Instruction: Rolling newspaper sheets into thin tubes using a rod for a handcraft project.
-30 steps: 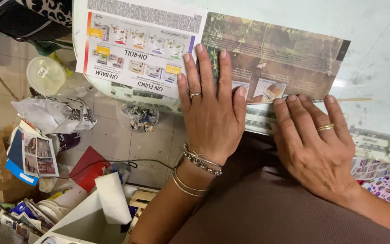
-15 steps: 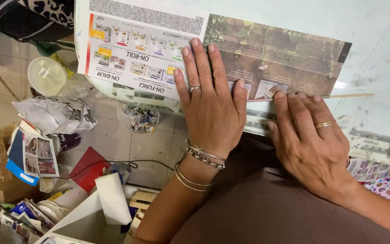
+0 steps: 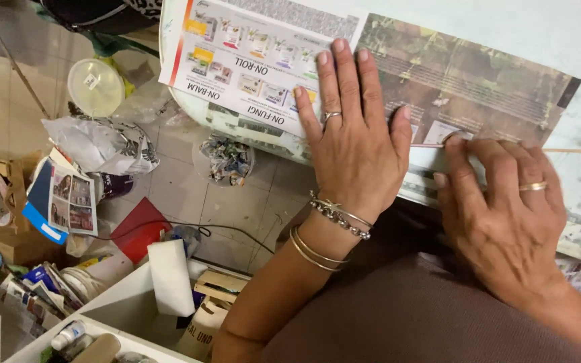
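Though half-rolled — paper sheet [image 3: 398, 74] under both hands

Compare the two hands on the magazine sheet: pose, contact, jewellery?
The left hand lies flat, fingers spread, palm pressing the magazine sheet; the right hand is curled at the sheet's near edge, fingertips on a thin wooden stick. The left wrist carries several bracelets, the right shows none. The left ring is silver-toned, on the middle finger; the right one is a gold-toned band. Both hands rest on the same sheet on the table.

Left hand [image 3: 354, 144] flat, fingers spread; right hand [image 3: 502, 208] curled, palm down
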